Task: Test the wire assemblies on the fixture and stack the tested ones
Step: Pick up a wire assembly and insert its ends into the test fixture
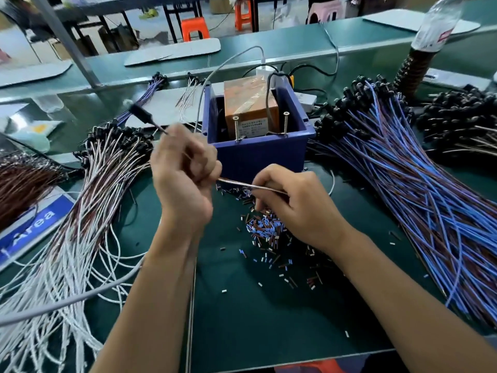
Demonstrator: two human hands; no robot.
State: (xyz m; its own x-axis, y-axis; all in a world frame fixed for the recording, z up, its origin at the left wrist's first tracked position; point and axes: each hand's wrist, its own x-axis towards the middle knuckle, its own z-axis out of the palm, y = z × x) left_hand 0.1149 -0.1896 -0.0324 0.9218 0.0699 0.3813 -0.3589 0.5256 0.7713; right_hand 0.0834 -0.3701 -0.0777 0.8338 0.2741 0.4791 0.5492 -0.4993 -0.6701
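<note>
My left hand [183, 168] grips one wire assembly [145, 115] in a fist; its black connector end sticks up and left, blurred. The wire's thin tail [242, 184] runs right out of the fist to my right hand [290, 200], which pinches it just above the green mat. The test fixture [258, 146], a blue bin holding a taped orange box with two upright screws, stands right behind both hands. A pile of white and brown assemblies [88, 184] lies to the left. A pile of blue and brown assemblies [419, 184] lies to the right.
Cut bits of wire insulation [266, 230] litter the mat under my right hand. A grey cable [80, 297] crosses the left pile and climbs to a white power strip [266, 70]. Black-ended bundles [462, 117] lie far right, a plastic bottle [438, 22] behind them.
</note>
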